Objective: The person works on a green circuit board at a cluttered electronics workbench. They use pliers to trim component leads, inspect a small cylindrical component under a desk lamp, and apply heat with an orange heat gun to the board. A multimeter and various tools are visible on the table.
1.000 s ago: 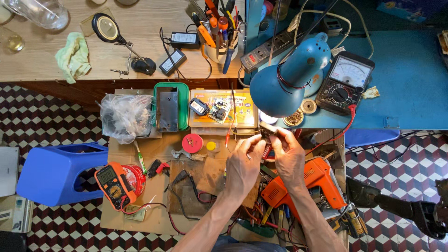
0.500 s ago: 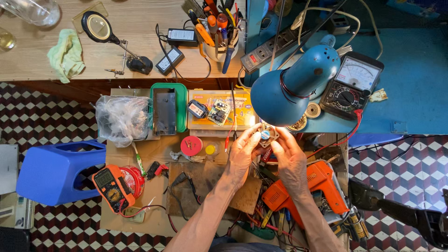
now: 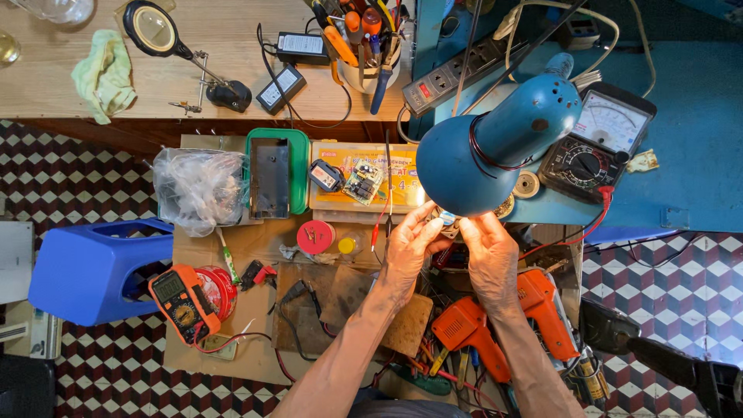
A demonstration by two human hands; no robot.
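While both my hands meet under the blue desk lamp (image 3: 495, 147), my left hand (image 3: 408, 251) and right hand (image 3: 489, 255) pinch one small part (image 3: 447, 222) between the fingertips. Crowded all round: orange drill (image 3: 507, 321) at 6 o'clock, analog meter (image 3: 596, 143) at 2, cardboard mat (image 3: 232, 255) at 9. Checkered tile floor (image 3: 62, 178) beyond.

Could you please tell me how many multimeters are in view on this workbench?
2. An orange digital multimeter lies lower left, beside the blue stool. A black analog multimeter sits upper right on the blue table, behind the blue lamp. Clutter may hide others.
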